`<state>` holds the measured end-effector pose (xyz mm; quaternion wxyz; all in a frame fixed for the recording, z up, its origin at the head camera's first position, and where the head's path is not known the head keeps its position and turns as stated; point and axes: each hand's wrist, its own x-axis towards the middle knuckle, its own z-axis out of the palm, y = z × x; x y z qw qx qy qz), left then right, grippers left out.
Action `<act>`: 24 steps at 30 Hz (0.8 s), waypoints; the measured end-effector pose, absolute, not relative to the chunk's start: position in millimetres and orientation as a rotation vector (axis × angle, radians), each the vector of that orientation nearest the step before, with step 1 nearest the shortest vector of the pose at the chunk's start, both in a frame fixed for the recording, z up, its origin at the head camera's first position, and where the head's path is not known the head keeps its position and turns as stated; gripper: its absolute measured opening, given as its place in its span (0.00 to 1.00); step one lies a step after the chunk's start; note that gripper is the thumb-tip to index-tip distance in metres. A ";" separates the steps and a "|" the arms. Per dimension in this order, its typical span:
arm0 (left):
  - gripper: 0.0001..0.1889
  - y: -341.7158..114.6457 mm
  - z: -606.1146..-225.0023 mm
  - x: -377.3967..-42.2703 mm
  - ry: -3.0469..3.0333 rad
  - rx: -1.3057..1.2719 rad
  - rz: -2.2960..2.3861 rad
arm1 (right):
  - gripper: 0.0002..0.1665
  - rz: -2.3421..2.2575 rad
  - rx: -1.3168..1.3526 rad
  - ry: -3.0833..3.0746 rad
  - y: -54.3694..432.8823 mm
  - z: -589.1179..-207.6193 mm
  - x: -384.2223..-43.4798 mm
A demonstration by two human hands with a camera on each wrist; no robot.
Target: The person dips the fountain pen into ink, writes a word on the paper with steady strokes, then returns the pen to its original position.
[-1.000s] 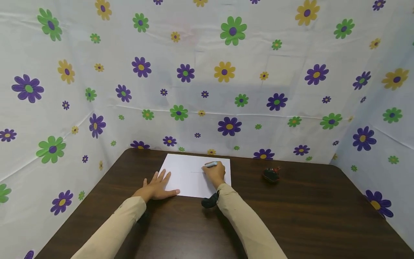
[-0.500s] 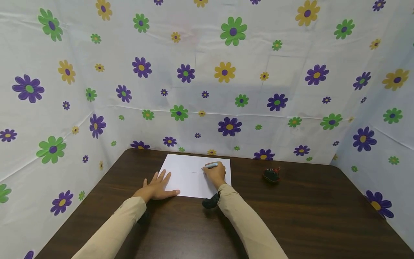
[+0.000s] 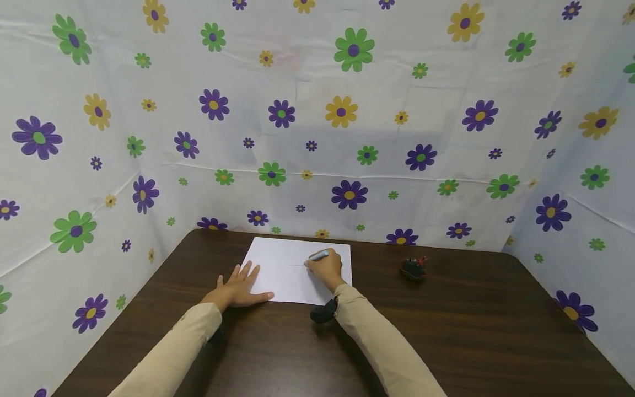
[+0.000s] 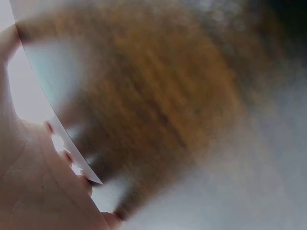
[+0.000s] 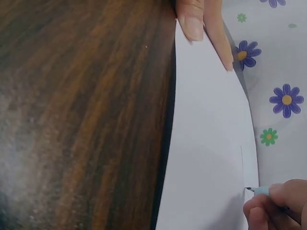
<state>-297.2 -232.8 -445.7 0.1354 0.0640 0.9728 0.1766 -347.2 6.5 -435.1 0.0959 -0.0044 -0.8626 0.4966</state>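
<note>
A white sheet of paper [image 3: 283,284] lies on the dark wooden table, with a thin straight line [image 3: 296,265] drawn across its middle. My right hand [image 3: 327,270] pinches a light blue marker [image 3: 318,255] above the sheet's right half. In the right wrist view, the dark tip of the marker [image 5: 261,190] is right at the paper, beside the lower end of the line [image 5: 242,160]. My left hand [image 3: 240,289] rests with fingers spread on the sheet's left edge, thumb along the near edge. The left wrist view shows its palm [image 4: 41,177] at the paper's edge.
A small dark object with red parts [image 3: 414,268] sits on the table [image 3: 471,320] right of the paper. A white cloth with printed flowers [image 3: 297,143] hangs behind the table and along both sides. Each wrist wears a black device [image 3: 323,312].
The marker tip has moved slightly left and toward me, down to the line, and the marker is tilted a little more. The left hand keeps its place; the head view has shifted slightly.
</note>
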 end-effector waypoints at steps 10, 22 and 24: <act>0.63 -238.6 -461.1 -306.8 2.843 0.157 0.474 | 0.02 1.487 0.031 -2.606 5.6 -432.4 -340.9; 0.63 -234.1 -452.4 -300.9 2.814 0.157 0.479 | 0.03 1.533 0.107 -2.602 8.0 -436.7 -338.2; 0.63 -232.4 -448.3 -298.4 2.801 0.166 0.485 | 0.03 1.525 0.115 -2.601 8.8 -436.1 -337.2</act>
